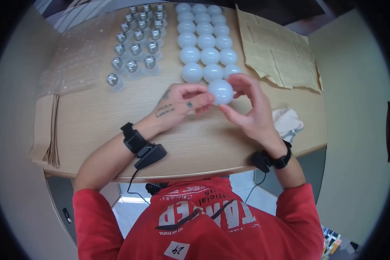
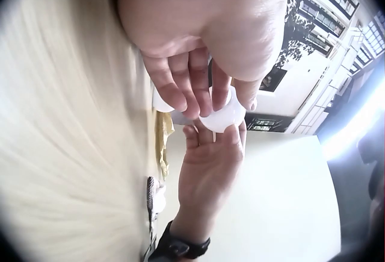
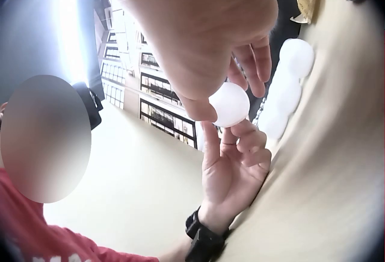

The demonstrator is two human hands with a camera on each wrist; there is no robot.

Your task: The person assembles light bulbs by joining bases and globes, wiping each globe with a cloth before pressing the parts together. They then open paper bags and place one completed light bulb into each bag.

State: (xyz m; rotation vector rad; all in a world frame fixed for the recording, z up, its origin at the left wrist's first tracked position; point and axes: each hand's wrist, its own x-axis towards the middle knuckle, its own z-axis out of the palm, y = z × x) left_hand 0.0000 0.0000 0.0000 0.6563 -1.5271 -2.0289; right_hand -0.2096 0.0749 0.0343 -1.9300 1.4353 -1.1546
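Note:
Between both hands is a white, globe-shaped bulb cover, held above the table in front of the chest. My left hand pinches its left side, thumb on the near face. From the right, my right hand grips it with curled fingers and thumb. The left wrist view shows the cover between both sets of fingertips; the right wrist view shows its smooth round side. Just beyond the hands stand rows of similar white covers. To their left are rows of bulb bases with silver screw caps up.
Bubble wrap lies at the back left, with folded brown paper at the left edge. A crumpled brown paper sheet covers the back right. Near the right forearm is a whitish cloth. Wrist cameras have hanging cables.

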